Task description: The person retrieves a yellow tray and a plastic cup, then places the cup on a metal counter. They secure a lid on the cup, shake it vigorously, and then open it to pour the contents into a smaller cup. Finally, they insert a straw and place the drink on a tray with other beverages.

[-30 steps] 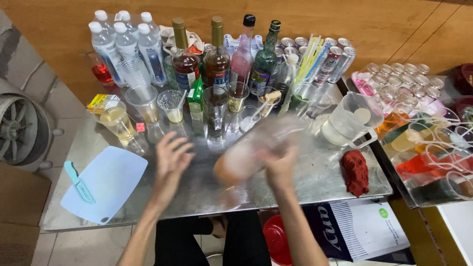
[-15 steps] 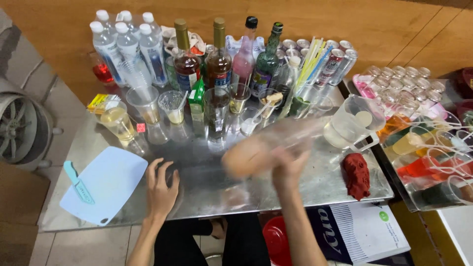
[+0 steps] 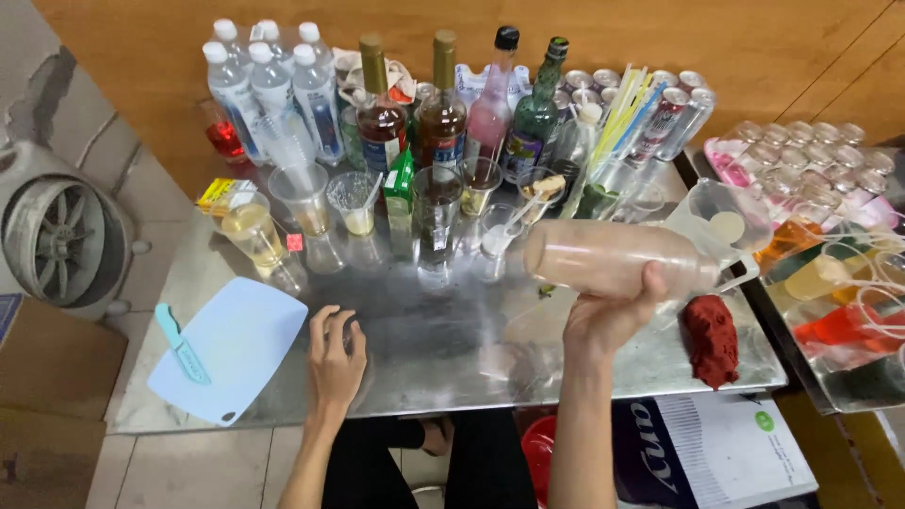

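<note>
The shaker (image 3: pixel 617 259) has swung rightward, gripped sideways in the right hand (image 3: pixel 603 316); left hand (image 3: pixel 337 358) rests spread on the table (image 3: pixel 452 349).

Bare steel table (image 3: pixel 452 349) lies open between cutting board (image 3: pixel 231 349) and red cloth (image 3: pixel 712 339); glasses (image 3: pixel 434 212) block behind.

My left hand (image 3: pixel 337 360) lies palm down, fingers loosely spread and slightly curled, the wrist straight and the forearm running up from the lower edge of view; my right hand (image 3: pixel 608 316) is raised higher, fingers and thumb curled closed in a firm grip, the knuckles turned upward; its forearm rises almost vertically from below, bare like the other; the two hands are well apart.
</note>
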